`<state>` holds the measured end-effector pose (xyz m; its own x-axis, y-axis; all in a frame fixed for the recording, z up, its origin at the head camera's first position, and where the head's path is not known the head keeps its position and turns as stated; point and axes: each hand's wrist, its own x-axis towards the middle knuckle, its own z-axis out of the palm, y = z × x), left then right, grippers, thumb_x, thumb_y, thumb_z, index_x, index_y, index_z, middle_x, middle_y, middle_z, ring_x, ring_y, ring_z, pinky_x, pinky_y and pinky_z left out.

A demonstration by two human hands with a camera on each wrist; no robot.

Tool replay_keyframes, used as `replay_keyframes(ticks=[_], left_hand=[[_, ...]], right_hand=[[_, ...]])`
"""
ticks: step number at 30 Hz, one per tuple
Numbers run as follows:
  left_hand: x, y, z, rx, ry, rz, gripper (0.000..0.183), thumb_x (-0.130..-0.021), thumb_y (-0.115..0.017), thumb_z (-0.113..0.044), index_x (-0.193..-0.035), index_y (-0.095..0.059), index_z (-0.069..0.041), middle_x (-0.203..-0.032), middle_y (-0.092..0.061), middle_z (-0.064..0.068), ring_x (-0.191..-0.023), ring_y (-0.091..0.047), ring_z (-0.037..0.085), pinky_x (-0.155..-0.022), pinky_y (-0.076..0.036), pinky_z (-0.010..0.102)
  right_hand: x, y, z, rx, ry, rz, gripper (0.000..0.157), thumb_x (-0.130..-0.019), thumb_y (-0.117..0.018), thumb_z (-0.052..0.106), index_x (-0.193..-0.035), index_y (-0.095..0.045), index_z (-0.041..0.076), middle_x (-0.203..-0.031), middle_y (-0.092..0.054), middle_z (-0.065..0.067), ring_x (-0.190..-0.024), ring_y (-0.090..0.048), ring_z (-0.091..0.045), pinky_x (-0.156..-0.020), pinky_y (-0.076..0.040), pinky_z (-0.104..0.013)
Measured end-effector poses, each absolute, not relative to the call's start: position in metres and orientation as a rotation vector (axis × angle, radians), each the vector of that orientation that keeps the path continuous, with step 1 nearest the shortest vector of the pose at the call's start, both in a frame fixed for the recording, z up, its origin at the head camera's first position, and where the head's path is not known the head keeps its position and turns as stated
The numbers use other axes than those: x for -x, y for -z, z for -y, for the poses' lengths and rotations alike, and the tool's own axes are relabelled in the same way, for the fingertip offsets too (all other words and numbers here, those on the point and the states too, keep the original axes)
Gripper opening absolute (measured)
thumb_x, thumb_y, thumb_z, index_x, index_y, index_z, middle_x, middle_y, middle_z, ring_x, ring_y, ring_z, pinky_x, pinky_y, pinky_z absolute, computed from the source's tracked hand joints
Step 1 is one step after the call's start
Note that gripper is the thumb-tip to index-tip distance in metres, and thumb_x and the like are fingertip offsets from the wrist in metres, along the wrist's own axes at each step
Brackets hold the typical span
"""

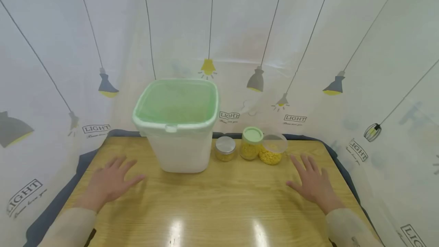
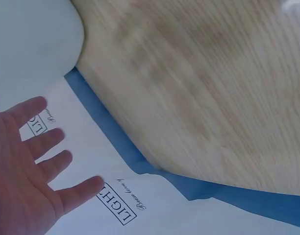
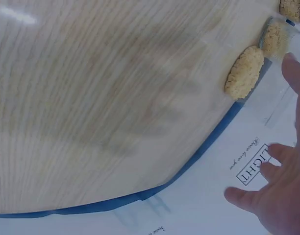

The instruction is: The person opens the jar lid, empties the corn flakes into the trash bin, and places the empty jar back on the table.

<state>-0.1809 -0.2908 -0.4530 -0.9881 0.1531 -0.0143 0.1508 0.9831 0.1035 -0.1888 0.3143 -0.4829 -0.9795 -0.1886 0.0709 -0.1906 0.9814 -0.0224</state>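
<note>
My left hand [image 1: 110, 180] is held over the left part of the table with its fingers spread, holding nothing. Just right of it stands a white bin with a green lid [image 1: 176, 125]. On the other side my right hand [image 1: 311, 181] also has spread fingers and holds nothing. Nearest to it is a clear container of yellow pieces [image 1: 271, 154] under a translucent lid. Beside that stand a jar with a green lid [image 1: 252, 142] and a low jar with a silver lid [image 1: 225, 148], both with yellow contents.
The wooden table [image 1: 219, 205] has a dark blue edging [image 3: 209, 144] around it. A white sheet [image 1: 240, 22] printed with hanging lamps and the word LIGHT surrounds the back and sides. The bin and the jars line the table's back edge.
</note>
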Motion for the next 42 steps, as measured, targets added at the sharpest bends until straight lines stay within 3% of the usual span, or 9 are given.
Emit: replay_keyframes(ticks=[4, 9, 20, 26, 42], left_hand=[[0.181, 0.445, 0.286, -0.246, -0.191, -3.034, 0.083, -0.09, -0.032, -0.076, -0.137, -0.054, -0.011, -0.142, -0.049, 0.025, -0.128, -0.044, 0.052, -0.088, -0.044, 0.071], [0.18, 0.439, 0.281, -0.265, -0.252, -2.927, 0.082, -0.091, -0.032, -0.075, -0.134, -0.057, -0.01, -0.137, -0.055, 0.025, -0.122, -0.051, 0.051, -0.09, -0.044, 0.068], [0.178, 0.441, 0.27, -0.417, -0.492, -2.829, 0.063, -0.092, -0.052, -0.058, -0.128, -0.06, -0.007, -0.12, -0.067, 0.018, -0.109, -0.062, 0.039, -0.091, -0.049, 0.06], [0.176, 0.449, 0.258, -0.444, -0.642, -2.769, 0.054, -0.09, -0.06, -0.052, -0.126, -0.061, -0.011, -0.119, -0.068, 0.013, -0.104, -0.066, 0.032, -0.089, -0.053, 0.053], [0.173, 0.478, 0.218, -0.615, -0.908, -2.606, 0.05, -0.092, -0.063, -0.04, -0.127, -0.061, -0.005, -0.115, -0.069, 0.011, -0.103, -0.065, 0.028, -0.089, -0.053, 0.047]], right_hand=[[0.188, 0.477, -0.313, -0.341, -0.043, 3.066, 0.083, -0.09, -0.06, 0.053, -0.154, -0.023, 0.017, -0.152, -0.032, -0.026, -0.135, -0.036, -0.049, -0.091, -0.042, -0.072], [0.188, 0.473, -0.312, -0.37, -0.093, 3.106, 0.079, -0.09, -0.063, 0.048, -0.152, -0.029, 0.012, -0.147, -0.04, -0.028, -0.128, -0.044, -0.05, -0.085, -0.048, -0.067], [0.186, 0.467, -0.303, -0.408, -0.358, 3.324, 0.065, -0.091, -0.065, 0.041, -0.143, -0.045, 0.009, -0.143, -0.046, -0.025, -0.126, -0.049, -0.046, -0.096, -0.045, -0.063], [0.188, 0.473, -0.295, -0.429, -0.427, 3.348, 0.06, -0.091, -0.065, 0.036, -0.141, -0.048, 0.007, -0.14, -0.05, -0.025, -0.126, -0.05, -0.045, -0.1, -0.043, -0.062], [0.192, 0.494, -0.245, -0.499, -0.618, 3.286, 0.059, -0.092, -0.065, 0.034, -0.14, -0.048, 0.003, -0.141, -0.051, -0.023, -0.128, -0.049, -0.044, -0.104, -0.039, -0.062]])
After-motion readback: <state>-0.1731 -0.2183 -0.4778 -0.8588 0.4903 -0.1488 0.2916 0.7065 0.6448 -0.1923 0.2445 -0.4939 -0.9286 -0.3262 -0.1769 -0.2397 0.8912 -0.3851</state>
